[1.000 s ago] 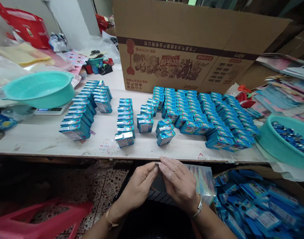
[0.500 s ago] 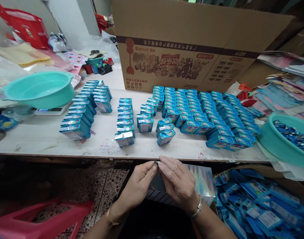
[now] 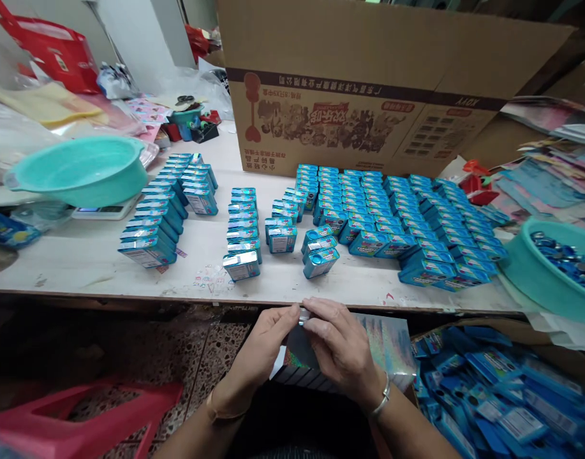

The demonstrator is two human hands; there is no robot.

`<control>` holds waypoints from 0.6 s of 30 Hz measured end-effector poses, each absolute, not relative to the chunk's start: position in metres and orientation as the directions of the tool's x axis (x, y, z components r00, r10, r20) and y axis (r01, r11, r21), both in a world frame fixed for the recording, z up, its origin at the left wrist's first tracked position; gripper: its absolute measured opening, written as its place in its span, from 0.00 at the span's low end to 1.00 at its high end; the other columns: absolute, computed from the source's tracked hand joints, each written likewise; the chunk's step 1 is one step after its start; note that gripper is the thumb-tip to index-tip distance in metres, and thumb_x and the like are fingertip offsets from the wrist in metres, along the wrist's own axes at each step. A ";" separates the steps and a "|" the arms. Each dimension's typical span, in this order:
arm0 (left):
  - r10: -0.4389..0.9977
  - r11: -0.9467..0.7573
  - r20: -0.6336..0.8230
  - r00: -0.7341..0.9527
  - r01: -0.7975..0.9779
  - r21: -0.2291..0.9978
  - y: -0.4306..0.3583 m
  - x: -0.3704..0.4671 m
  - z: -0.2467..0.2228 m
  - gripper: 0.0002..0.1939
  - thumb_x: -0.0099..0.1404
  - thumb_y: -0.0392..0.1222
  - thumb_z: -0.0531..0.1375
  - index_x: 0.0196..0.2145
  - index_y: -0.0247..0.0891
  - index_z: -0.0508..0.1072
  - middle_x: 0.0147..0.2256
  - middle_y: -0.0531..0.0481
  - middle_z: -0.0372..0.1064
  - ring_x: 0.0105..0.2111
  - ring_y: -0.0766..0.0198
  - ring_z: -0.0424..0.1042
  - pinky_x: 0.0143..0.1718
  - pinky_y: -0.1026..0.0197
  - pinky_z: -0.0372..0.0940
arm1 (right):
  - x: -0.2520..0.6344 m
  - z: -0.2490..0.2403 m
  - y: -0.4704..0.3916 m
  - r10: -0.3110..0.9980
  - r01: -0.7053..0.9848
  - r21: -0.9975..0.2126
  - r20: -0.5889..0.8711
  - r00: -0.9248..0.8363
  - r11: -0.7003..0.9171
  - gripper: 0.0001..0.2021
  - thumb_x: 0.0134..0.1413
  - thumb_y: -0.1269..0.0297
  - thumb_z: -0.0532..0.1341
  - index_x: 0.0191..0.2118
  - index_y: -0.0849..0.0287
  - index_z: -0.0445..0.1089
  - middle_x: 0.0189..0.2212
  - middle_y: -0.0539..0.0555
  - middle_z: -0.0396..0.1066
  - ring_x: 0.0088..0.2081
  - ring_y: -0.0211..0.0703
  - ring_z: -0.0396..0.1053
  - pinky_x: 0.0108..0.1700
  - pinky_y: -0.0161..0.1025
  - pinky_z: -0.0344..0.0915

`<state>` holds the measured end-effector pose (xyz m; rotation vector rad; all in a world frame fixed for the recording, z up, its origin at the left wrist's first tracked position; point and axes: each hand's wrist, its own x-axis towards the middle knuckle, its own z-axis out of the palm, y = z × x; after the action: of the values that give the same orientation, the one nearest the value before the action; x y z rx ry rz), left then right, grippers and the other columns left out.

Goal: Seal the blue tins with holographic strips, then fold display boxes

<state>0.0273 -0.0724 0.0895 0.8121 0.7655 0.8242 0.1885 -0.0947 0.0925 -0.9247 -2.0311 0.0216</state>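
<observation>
My left hand (image 3: 268, 335) and my right hand (image 3: 342, 338) meet at their fingertips just below the table's front edge. Pinched between them is a small shiny silver piece (image 3: 302, 315), mostly hidden by the fingers. Both hands are closed. Beneath them lies a silver holographic box (image 3: 388, 341), partly covered by my right hand and wrist. On the table beyond, the nearest things are small blue boxes standing upright: a short row of three (image 3: 322, 260) and a longer column (image 3: 243, 264) to its left.
Many more blue boxes (image 3: 378, 242) stand in rows in front of a large cardboard carton (image 3: 330, 127). A turquoise basin (image 3: 76, 172) sits left, another (image 3: 536, 268) with shiny blue pieces right. Blue packages (image 3: 493, 382) fill a carton below; a pink stool (image 3: 81, 408) stands lower left.
The silver piece between my fingertips shows more now, and my right fingers have shifted slightly. The view has moved a little; the boxes on the table stand as before.
</observation>
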 end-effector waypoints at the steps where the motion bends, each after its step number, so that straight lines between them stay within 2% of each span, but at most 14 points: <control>1: 0.853 0.447 -0.279 0.441 -0.340 0.827 -0.071 0.029 0.088 0.24 0.61 0.58 0.64 0.24 0.31 0.72 0.22 0.54 0.60 0.23 0.71 0.53 0.26 0.67 0.52 | 0.189 0.092 -0.095 0.595 0.596 -0.311 0.717 -0.364 0.740 0.12 0.58 0.81 0.56 0.44 0.62 0.70 0.47 0.64 0.75 0.52 0.50 0.72 0.51 0.49 0.74; 4: 0.876 0.441 -0.297 0.381 -0.381 0.812 -0.068 0.032 0.088 0.22 0.56 0.55 0.68 0.21 0.32 0.72 0.20 0.55 0.59 0.23 0.71 0.53 0.25 0.67 0.51 | 0.190 0.089 -0.096 0.545 0.594 -0.232 0.724 -0.423 0.770 0.10 0.59 0.79 0.56 0.42 0.62 0.70 0.48 0.64 0.75 0.55 0.52 0.70 0.53 0.52 0.73; 6: 0.873 0.451 -0.297 0.388 -0.405 0.795 -0.067 0.032 0.089 0.20 0.55 0.54 0.68 0.23 0.31 0.76 0.20 0.53 0.63 0.24 0.70 0.57 0.27 0.66 0.54 | 0.191 0.087 -0.097 0.529 0.595 -0.211 0.732 -0.430 0.776 0.10 0.60 0.78 0.55 0.42 0.61 0.70 0.49 0.63 0.75 0.56 0.52 0.69 0.54 0.54 0.72; 9: 0.870 0.461 -0.304 0.389 -0.423 0.780 -0.069 0.031 0.089 0.20 0.55 0.54 0.68 0.33 0.31 0.81 0.26 0.49 0.71 0.27 0.67 0.63 0.30 0.65 0.58 | 0.193 0.086 -0.097 0.534 0.584 -0.244 0.748 -0.394 0.774 0.13 0.61 0.77 0.56 0.49 0.59 0.68 0.48 0.60 0.75 0.56 0.50 0.70 0.54 0.53 0.72; 12: 0.900 0.412 -0.298 0.318 -0.398 0.820 -0.073 0.028 0.091 0.27 0.58 0.52 0.68 0.50 0.32 0.78 0.28 0.50 0.72 0.26 0.69 0.64 0.30 0.66 0.59 | 0.195 0.088 -0.096 0.584 0.625 -0.298 0.747 -0.319 0.722 0.21 0.61 0.73 0.60 0.59 0.61 0.62 0.48 0.63 0.74 0.53 0.51 0.71 0.52 0.53 0.73; 15: 0.914 0.370 -0.268 0.305 -0.355 0.858 -0.075 0.026 0.095 0.33 0.61 0.53 0.66 0.60 0.33 0.70 0.25 0.54 0.69 0.24 0.70 0.63 0.29 0.67 0.59 | 0.198 0.089 -0.095 0.652 0.706 -0.297 0.696 -0.301 0.643 0.21 0.61 0.67 0.63 0.59 0.61 0.65 0.49 0.65 0.72 0.52 0.54 0.70 0.50 0.54 0.73; 18: 0.908 0.372 -0.259 0.329 -0.348 0.861 -0.077 0.025 0.097 0.36 0.61 0.54 0.65 0.62 0.33 0.66 0.25 0.54 0.69 0.23 0.71 0.63 0.27 0.67 0.58 | 0.200 0.091 -0.095 0.666 0.717 -0.289 0.675 -0.318 0.634 0.18 0.61 0.66 0.63 0.56 0.57 0.69 0.49 0.63 0.72 0.51 0.54 0.70 0.50 0.54 0.72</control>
<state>0.0254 -0.0767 0.0972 0.7925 0.8556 0.9456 0.2000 -0.0951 0.0909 -1.0789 -2.0526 -0.0802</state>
